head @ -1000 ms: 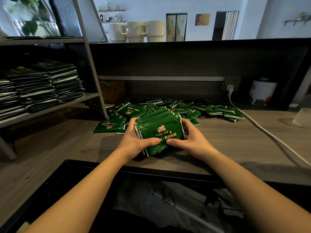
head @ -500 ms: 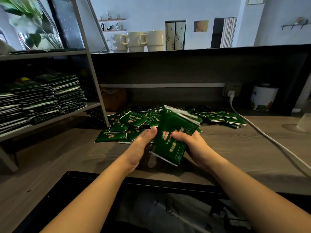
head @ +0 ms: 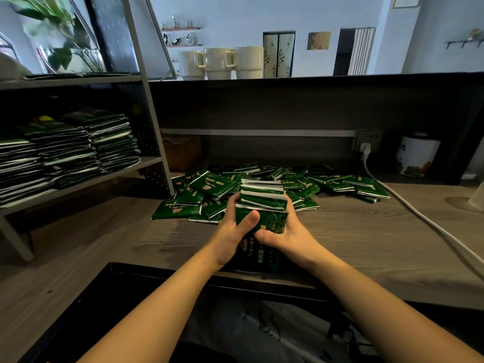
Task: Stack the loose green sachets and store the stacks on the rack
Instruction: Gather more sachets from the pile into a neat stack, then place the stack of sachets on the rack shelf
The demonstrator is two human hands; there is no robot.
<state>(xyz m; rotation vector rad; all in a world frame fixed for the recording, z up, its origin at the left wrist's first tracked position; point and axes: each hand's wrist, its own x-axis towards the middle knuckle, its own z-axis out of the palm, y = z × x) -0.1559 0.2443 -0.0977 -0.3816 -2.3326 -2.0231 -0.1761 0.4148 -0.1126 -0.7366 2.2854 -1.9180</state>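
Both hands, left hand [head: 230, 231] and right hand [head: 290, 234], clasp an upright stack of glossy green sachets [head: 262, 205] above the grained wooden counter [head: 366, 244]; loose sachets [head: 327, 182] lie scattered behind, flat stacks [head: 78, 148] fill the metal rack [head: 146, 163].

The stack of green sachets [head: 262, 205], tilted sideways half a second ago, now stands upright between both hands [head: 264, 231].
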